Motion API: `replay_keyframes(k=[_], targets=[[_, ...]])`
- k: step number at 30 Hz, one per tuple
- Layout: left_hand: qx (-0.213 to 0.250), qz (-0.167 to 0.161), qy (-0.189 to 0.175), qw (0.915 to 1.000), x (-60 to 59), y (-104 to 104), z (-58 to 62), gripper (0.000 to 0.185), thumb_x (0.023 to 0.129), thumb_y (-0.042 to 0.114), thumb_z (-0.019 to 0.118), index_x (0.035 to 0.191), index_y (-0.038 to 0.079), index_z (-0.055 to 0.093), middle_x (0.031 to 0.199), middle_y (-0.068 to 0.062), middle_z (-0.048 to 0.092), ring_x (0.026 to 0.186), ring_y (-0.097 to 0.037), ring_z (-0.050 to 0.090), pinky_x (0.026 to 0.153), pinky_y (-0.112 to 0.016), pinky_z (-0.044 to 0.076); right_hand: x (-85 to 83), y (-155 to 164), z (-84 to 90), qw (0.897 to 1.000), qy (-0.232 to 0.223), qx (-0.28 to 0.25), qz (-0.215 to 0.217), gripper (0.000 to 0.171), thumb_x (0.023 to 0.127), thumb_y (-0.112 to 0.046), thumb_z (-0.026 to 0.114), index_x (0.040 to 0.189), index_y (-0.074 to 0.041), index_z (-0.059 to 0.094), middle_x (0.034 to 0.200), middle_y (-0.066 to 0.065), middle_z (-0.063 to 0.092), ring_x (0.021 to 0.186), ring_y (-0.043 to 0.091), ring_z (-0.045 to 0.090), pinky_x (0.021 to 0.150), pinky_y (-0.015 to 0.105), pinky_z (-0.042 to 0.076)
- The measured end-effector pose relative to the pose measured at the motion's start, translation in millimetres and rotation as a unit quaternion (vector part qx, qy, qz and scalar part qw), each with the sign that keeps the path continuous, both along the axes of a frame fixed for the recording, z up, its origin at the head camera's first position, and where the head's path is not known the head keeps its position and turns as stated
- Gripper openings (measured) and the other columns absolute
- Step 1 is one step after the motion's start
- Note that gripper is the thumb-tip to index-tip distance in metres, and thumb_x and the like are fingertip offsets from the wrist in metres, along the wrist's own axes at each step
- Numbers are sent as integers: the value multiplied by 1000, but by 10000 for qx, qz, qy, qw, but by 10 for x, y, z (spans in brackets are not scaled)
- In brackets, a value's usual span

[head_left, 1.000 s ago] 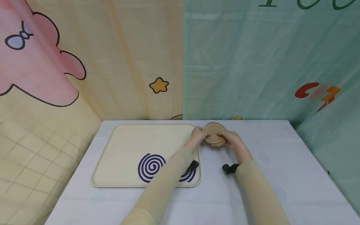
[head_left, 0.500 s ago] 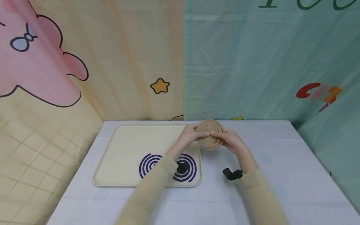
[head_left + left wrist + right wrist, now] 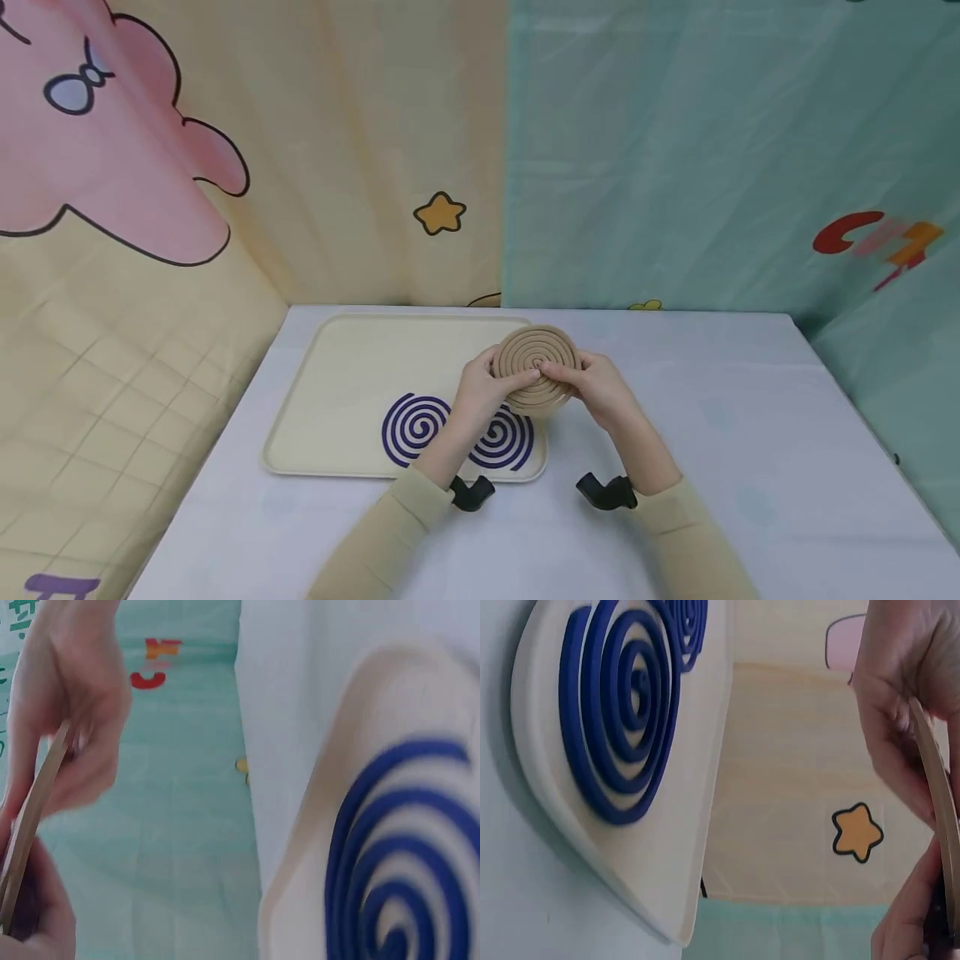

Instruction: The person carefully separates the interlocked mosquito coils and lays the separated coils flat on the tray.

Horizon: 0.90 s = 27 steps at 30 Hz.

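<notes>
Both hands hold a tan mosquito coil (image 3: 536, 367), a flat round disc of tightly nested spirals, raised over the tray's right edge with its face toward the head camera. My left hand (image 3: 478, 387) grips its left rim, thumb lying across the face. From the other side my right hand (image 3: 596, 385) grips it, its thumb meeting the left one near the centre. The coil (image 3: 34, 817) shows edge-on in the left wrist view, as does the coil (image 3: 936, 795) in the right wrist view. The fingers behind the disc are mostly hidden in the head view.
A cream tray (image 3: 337, 392) lies on the white-covered table (image 3: 720, 433). Two blue spiral coils rest side by side at its near right: the left coil (image 3: 401, 425) and the right coil (image 3: 517, 433), both partly covered by my left arm. Printed curtains stand behind the table.
Both hands have brought the tan coil leftward and nearer, from beside the tray to over its right edge. The head view has shifted slightly. The blue coils have stayed in place on the tray.
</notes>
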State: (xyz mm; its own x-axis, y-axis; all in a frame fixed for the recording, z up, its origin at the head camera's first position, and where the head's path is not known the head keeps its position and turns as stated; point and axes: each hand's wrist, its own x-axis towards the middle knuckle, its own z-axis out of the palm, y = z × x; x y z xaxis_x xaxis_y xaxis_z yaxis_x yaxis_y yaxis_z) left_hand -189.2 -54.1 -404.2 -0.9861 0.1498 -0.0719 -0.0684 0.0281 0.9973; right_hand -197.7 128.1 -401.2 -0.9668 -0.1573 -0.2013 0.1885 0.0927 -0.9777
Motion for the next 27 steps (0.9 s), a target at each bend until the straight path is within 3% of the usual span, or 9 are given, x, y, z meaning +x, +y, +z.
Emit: replay_keyframes(k=[4,8,11,14,18,21,24,27], targets=[[1004,665,-230,9925,91,95,-72,54,85,16,77,134,8,57,129,-12,65,115,-23,65,94,-28,55,53,-135,-29,9965,-52,-768,-338,27,94,-12,64,117,3,64,85,-10,69,81,4,63,74,20,51],[1400,1080,-210,9840,113,121,-125,49,84,13,77,130,5,60,124,-15,67,108,-21,68,88,-27,57,70,-206,-70,9945,-99,-979,-365,25,96,-12,62,117,2,63,86,-10,69,83,4,64,77,20,52],[1302,1150,-41,9848,113,90,-140,47,83,13,78,126,4,62,120,-16,68,103,-20,70,86,-27,58,55,-193,-79,9972,80,-654,-360,32,96,-17,64,121,3,61,90,-11,68,86,4,64,82,20,52],[963,1107,151,9891,119,37,-137,46,81,17,81,122,5,64,115,-14,70,98,-17,70,84,-27,58,36,-144,-50,9966,590,-197,-543,33,93,-20,69,116,2,62,90,-10,66,85,6,62,80,20,52],[452,993,358,9934,137,-27,-127,43,80,22,82,117,7,67,108,-12,72,92,-14,70,81,-26,58,37,-73,17,9868,1272,513,-855,32,88,-24,75,108,-1,67,87,-8,64,83,8,60,71,20,52],[236,996,454,9937,147,-53,-119,41,79,23,83,114,8,68,105,-11,72,91,-15,69,80,-26,57,55,-51,39,9815,1442,869,-916,32,86,-25,78,107,-2,69,86,-10,64,83,6,61,70,19,52],[417,1111,423,9920,142,-52,-109,43,78,23,84,115,10,65,107,-10,72,94,-17,70,81,-28,58,84,-75,20,9802,1509,788,-1010,30,86,-19,77,105,2,67,84,-9,62,79,5,60,70,18,54],[942,1432,334,9846,134,-27,-116,46,79,20,83,119,10,61,114,-11,69,101,-19,70,85,-28,58,122,-146,-31,9800,1571,532,-1099,25,86,-11,76,100,5,62,80,-6,60,72,4,60,67,18,55]])
